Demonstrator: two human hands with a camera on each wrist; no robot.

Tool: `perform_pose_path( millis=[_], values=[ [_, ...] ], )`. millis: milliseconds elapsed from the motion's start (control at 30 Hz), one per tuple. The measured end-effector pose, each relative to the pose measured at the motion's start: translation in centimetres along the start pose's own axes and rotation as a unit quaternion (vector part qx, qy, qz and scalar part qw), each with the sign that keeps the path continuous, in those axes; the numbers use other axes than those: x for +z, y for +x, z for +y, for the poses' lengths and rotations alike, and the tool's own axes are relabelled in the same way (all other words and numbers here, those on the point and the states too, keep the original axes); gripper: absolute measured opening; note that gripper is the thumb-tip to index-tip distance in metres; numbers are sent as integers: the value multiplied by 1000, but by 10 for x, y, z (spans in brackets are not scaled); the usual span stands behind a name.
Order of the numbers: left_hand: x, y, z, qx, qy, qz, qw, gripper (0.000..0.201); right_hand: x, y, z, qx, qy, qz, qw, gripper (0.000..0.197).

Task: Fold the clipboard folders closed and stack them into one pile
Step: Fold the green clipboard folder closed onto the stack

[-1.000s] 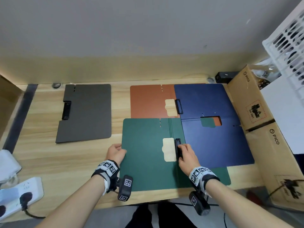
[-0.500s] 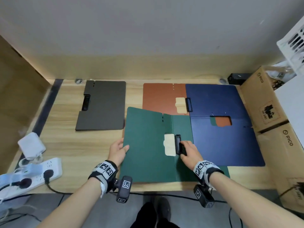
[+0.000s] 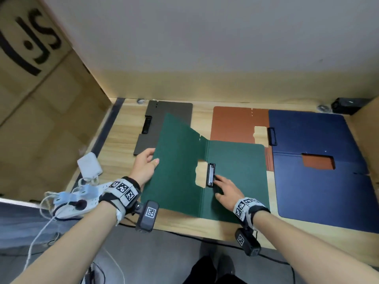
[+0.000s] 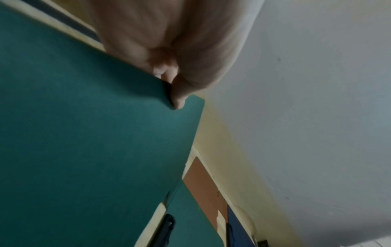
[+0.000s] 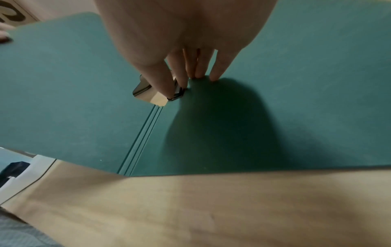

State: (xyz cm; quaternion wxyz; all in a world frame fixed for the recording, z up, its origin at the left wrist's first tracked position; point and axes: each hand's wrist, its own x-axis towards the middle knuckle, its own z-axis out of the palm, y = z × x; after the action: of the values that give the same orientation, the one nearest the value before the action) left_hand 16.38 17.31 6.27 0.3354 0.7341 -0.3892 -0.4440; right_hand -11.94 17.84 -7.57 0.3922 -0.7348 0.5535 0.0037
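We see the green folder lying open at the near edge of the wooden desk, and we take it as our landmark. Its right half lies flat on the wood, while its left cover is raised off the surface and tilted upward about the spine. Our left hand holds that raised cover at its outer left edge, thumb on the inner face and the other fingers behind it, clamped on the card; the left wrist view shows the thumb tip pressed against the edge. Our right hand rests on the flat right half, fingers straight and close together, their tips touching the black clip at the spine. Behind the green folder, partly hidden by the raised cover, a grey folder lies shut and flat. Behind the green folder's right half lies an open brown folder, and to the right of the green folder an open blue folder overlaps the brown one. To the left of the green folder, at the desk's edge, sit a white power strip and a white adapter.
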Motion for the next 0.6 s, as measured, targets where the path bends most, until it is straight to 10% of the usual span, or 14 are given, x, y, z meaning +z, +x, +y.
perform_pose_path(
  millis=[300,600],
  values=[
    [40,-31,67,65,136,-174,973,38,-44,-5,2,29,125,49,991,38],
    [150,-39,90,188,384,-207,880,71,-104,-52,42,70,295,146,942,20]
  ],
)
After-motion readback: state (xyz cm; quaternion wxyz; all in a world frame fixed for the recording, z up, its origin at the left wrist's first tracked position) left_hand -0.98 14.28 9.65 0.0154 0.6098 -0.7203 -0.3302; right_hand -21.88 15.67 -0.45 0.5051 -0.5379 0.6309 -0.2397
